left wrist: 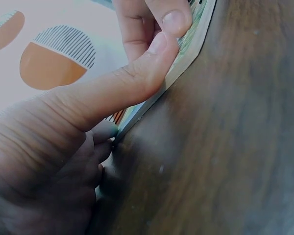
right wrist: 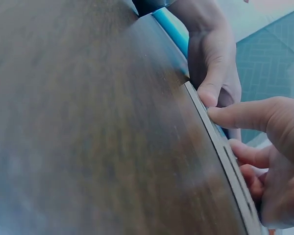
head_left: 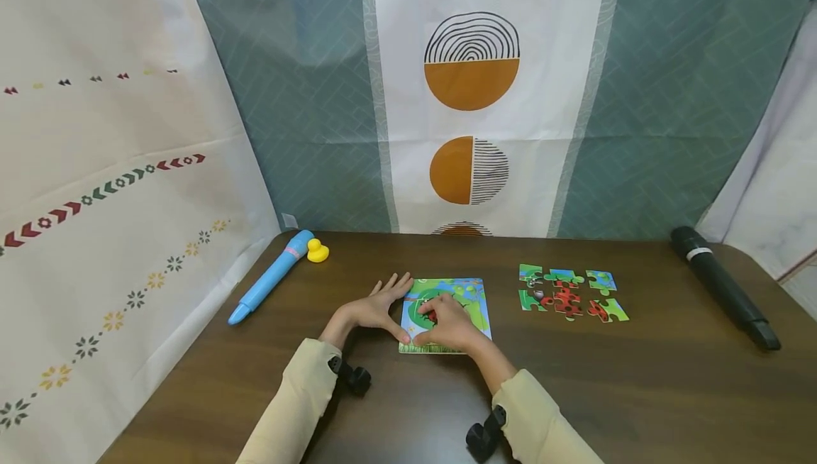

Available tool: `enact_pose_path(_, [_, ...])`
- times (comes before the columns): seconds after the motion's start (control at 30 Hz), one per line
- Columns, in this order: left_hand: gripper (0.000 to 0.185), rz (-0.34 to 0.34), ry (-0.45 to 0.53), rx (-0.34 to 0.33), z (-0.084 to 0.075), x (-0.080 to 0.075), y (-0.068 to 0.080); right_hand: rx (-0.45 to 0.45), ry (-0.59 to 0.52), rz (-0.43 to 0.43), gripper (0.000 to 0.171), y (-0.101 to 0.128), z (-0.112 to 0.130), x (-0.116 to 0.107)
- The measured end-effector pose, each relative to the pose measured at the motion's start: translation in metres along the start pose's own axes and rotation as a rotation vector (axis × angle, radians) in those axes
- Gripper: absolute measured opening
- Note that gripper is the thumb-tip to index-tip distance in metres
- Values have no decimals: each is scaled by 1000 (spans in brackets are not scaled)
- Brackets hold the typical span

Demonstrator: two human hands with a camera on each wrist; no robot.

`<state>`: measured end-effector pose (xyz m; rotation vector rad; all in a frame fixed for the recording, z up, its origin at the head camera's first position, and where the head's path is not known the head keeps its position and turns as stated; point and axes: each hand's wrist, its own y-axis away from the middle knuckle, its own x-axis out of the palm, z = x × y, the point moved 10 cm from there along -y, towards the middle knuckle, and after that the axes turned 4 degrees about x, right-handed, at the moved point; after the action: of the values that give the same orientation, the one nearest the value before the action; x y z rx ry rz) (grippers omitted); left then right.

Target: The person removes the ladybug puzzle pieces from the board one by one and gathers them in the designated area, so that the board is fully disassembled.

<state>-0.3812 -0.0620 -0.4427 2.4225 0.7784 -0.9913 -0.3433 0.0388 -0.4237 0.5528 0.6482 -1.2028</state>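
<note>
The puzzle board [head_left: 447, 315], a flat square tray printed in green and blue, lies near the middle of the wooden table [head_left: 638, 393]. The left hand [head_left: 373, 308] rests against its left edge, fingers straight and thumb pressed to the rim, likely to steady it. The right hand [head_left: 449, 326] lies on the board, fingers curled; whether it pinches a piece cannot be told. Loose puzzle pieces [head_left: 570, 294] lie well to the right.

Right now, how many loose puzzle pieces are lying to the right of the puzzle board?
About 6, in a two-row cluster on the table right of the puzzle board; edges interlock, so the count is approximate. The right hand hides part of the board.
</note>
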Motion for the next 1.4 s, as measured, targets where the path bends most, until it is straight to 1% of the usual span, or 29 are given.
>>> enact_pose_path(0.1, [126,-7,16,-14,2,5,4,-55,24,0,56,7,5,1])
enact_pose_path(0.17, [126,-6,23,-27,2,6,6,-77,19,5,57,10,6,2])
enact_pose_path(0.27, [125,-8,12,-23,2,7,3,-92,-9,-7,53,11,5,-1])
enact_pose_path(0.37, [124,-16,7,-9,-1,7,-1,-81,-32,-32,50,11,0,-4])
enact_pose_path(0.47, [124,-6,0,-12,0,10,-3,-79,-34,-49,50,10,-3,-3])
enact_pose_path(0.6, [127,-4,2,-9,1,11,-5,-41,-81,-59,50,9,-7,-1])
enact_pose_path(0.7, [127,-9,8,0,1,10,-6,-3,-136,-65,46,9,-9,0])
enact_pose_path(0.87, [127,-6,6,-5,2,10,-5,20,-230,-72,37,8,-13,2])
enact_pose_path(0.97, [127,-10,2,-5,2,9,-5,23,-287,-102,32,6,-15,1])
enact_pose_path(1.17, [129,18,-3,-10,0,8,-2,29,-397,-157,25,7,-15,-2])
enact_pose_path(1.27, [129,22,-9,-2,-2,7,-2,39,-423,-177,24,7,-15,-3])
enact_pose_path(1.4, [132,26,-19,-1,-3,5,-1,39,-430,-199,24,6,-13,-4])
